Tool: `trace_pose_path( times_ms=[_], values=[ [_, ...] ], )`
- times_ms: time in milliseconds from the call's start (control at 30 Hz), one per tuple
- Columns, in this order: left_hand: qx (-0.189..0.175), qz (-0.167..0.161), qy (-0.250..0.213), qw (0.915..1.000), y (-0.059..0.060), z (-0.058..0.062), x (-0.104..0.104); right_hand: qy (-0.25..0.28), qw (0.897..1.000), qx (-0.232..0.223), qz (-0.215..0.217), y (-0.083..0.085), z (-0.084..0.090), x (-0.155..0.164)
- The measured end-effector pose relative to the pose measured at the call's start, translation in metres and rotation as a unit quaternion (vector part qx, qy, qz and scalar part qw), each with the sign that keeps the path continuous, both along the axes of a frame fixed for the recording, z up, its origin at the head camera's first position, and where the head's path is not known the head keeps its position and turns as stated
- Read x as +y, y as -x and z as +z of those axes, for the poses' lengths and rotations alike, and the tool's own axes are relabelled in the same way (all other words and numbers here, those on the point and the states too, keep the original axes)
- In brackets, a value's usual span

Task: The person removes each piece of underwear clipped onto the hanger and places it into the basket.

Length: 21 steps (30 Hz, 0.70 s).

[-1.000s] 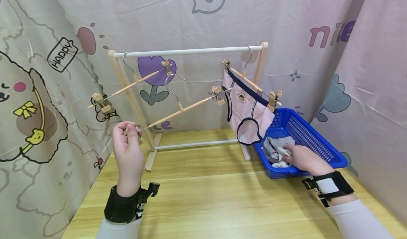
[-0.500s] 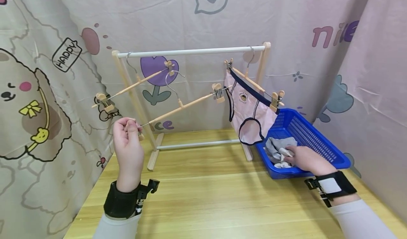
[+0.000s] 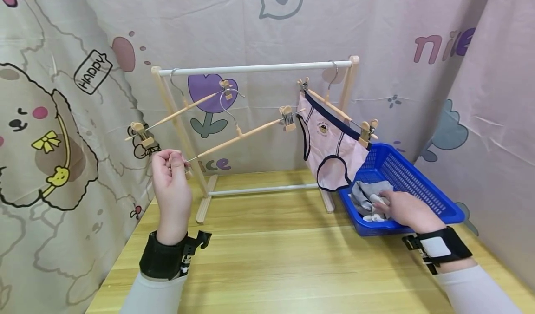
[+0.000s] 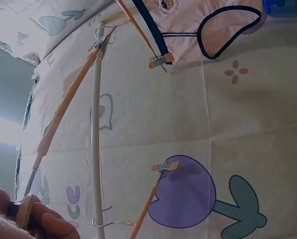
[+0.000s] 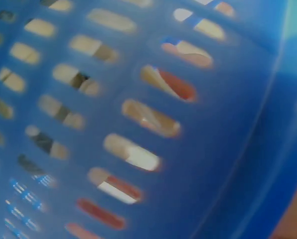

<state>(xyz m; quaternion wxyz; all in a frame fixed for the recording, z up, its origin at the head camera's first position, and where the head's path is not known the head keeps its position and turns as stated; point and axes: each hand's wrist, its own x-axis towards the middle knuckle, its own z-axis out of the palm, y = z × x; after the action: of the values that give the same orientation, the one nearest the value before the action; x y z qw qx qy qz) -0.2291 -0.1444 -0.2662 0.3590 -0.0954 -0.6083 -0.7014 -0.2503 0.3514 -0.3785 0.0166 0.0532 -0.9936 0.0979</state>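
Pinched between thumb and curled fingers, the near clip [image 3: 186, 172] of a wooden clip hanger [image 3: 238, 135] sits in the person's left hand [image 3: 170, 182], raised at the left of the scene with the forearm upright and the back of the wrist strap toward the camera. That hold keeps the hanger slanting up and away to its far clip [image 3: 287, 118], while its wire hook [image 3: 229, 101] appears clear of the white rail [image 3: 255, 68] of the small drying rack [image 3: 354, 100] rather than over it, though the pictures do not settle this. The left wrist view shows the fingertips [image 4: 51, 223] closed round the clip's wooden end.

To the right, the right hand [image 3: 404, 209] reaches low and forward, palm down, into the blue basket [image 3: 439, 202] on the wooden table [image 3: 271, 258], its fingers curled on the grey and white garments [image 3: 365, 197] heaped there; whether they have a firm hold cannot be told for sure. The right wrist view shows only the basket's slotted wall [image 5: 153, 129] up close.

A pink pair of briefs [image 3: 330, 151] hangs clipped to a hanger at the right end of the rail, just above the basket's far corner. Another bare hanger [image 3: 184, 109] hangs at the left end. Cartoon-printed cloth [image 3: 62, 95] backs the scene.
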Motion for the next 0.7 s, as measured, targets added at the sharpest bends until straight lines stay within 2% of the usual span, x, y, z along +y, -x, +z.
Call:
trace_pose_path(
  times_ms=[233,467,700],
  values=[
    [-0.001,0.006,0.001,1.0,0.003,0.002,0.0,0.015,0.997,0.067,-0.029,0.0,0.007,-0.007],
    [0.0,0.013,0.001,0.9999,0.004,0.005,0.0,0.031,0.99,0.13,-0.052,-0.006,0.016,-0.015],
    [0.001,0.018,0.004,0.9998,0.007,0.007,0.0,0.033,0.977,0.207,-0.041,-0.014,0.023,-0.025]
  ],
)
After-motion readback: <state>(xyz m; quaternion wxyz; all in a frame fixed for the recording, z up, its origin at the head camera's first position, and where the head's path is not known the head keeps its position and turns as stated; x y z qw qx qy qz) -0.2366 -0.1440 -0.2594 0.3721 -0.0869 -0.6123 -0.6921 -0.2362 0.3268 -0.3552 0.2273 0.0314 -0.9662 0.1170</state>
